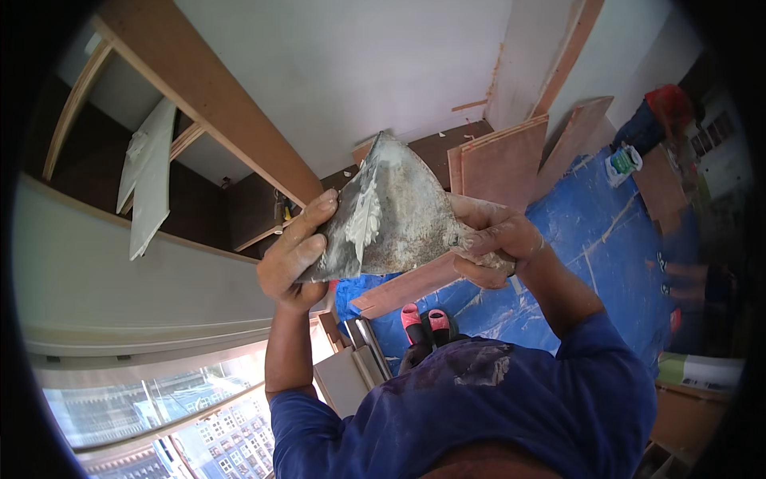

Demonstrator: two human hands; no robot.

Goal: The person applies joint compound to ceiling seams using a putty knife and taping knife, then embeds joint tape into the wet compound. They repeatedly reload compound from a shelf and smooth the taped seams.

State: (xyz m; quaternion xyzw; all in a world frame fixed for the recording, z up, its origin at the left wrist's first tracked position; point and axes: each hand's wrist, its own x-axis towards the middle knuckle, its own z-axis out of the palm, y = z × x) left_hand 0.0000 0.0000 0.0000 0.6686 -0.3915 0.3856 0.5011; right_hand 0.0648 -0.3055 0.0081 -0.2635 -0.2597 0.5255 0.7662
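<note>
At 10 o'clock two white boards (152, 184) lean inside a wooden frame (215, 88), whose long brown edge slants down toward the middle and ends just above the left hand; the window (159, 423) lies at 8 o'clock. Just in from 9 o'clock, the left hand (295, 259) is partly curled, its fingers pinching the outer edge of a grey blade (337, 239). White paste (365, 215) is heaped on that blade along a slanting line, where it meets or overlaps a crusted blade (411, 215); which of the two, I cannot tell. Their shared tip points to 12 o'clock, and both are held up near the centre. Below, at 5 o'clock, are a plank (415, 286) and pink slippers (411, 314). The right hand (511, 235), at 3 o'clock, is closed around the right end of the crusted blade, fingers bent. Brown panels (507, 160) stand upright at 2 o'clock, beyond that hand. Blue sheeting (566, 267) spreads from there round to 4 o'clock. Between 2 and 3 sits a tub (625, 164) with a green and white label, its print too small to read, near a person in red (669, 108) bending at the far right
</note>
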